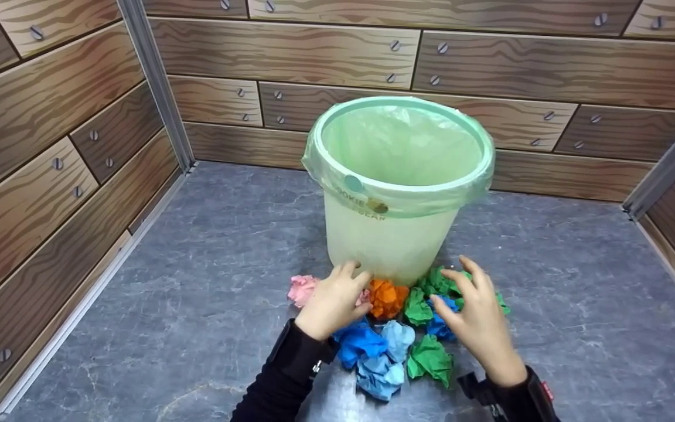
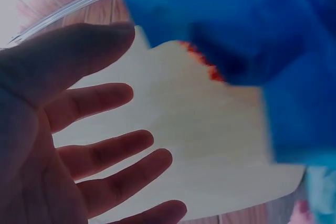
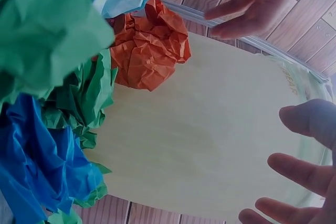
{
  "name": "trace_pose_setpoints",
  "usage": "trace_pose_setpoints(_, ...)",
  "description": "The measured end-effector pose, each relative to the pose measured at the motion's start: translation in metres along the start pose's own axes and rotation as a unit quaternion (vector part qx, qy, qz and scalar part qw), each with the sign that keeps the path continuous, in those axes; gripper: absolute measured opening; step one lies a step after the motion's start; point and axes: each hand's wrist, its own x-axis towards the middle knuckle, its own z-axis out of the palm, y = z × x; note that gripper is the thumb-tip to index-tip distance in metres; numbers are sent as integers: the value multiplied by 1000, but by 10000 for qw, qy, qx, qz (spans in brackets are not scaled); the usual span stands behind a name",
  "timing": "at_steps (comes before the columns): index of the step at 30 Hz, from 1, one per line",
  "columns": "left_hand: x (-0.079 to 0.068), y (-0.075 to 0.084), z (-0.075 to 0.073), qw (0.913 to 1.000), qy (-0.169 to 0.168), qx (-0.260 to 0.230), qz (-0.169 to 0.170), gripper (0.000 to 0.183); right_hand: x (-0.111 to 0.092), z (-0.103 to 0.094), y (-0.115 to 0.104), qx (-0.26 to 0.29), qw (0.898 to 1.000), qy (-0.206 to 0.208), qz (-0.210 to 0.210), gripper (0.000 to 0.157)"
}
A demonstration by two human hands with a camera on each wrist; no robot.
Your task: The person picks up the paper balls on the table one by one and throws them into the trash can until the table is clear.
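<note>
Balls of crumpled paper (image 1: 381, 376) lie loose at the lower centre of the head view: blue balls (image 1: 361, 344) and green balls (image 1: 430, 358) towards the bottom of the frame, an orange ball (image 1: 388, 299) higher up near the foot of the bin (image 1: 384, 246), a pink ball (image 1: 302, 291) at the heap's left edge. Your left hand (image 1: 334, 296) is over the left of the heap, your right hand (image 1: 481, 316) over its right, both with fingers well spread and neither having hold of anything. Should you close on several balls at once, outer ones could slip sideways, since nothing fences them in (the lowest green one looks easiest to miss). Lifting with fingers this far apart could let paper drop through the gaps. Reaching too far up the frame might nudge the bin, and catching the liner (image 1: 431, 204) could drag its loose fold off the rim.

Only the head view lets you see inside the bin, yet there your left hand covers some pink paper. The left wrist view shows your left palm bare; the right wrist view, at its upper left, shows the orange ball's creases far more closely.
</note>
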Motion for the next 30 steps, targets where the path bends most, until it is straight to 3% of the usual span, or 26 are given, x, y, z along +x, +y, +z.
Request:
trace_pose_setpoints(6,2,1,10,9987,-505,12,-96,38,0,2,1,31,10000,43,-54,38)
trace_pose_setpoints(10,2,0,16,9978,-648,-9,-113,39,-1,2,1,30,9999,67,-76,37)
trace_pose_setpoints(17,3,0,27,9985,-544,-21,-95,43,0,2,1,33,10000,50,-75,37)
trace_pose_setpoints(25,4,2,43,9994,-119,-221,-243,47,-1,1,0,87,10000,27,-21,36)
trace_pose_setpoints(30,5,3,51,9987,-132,-384,-323,52,0,1,1,33,10000,49,-58,36)
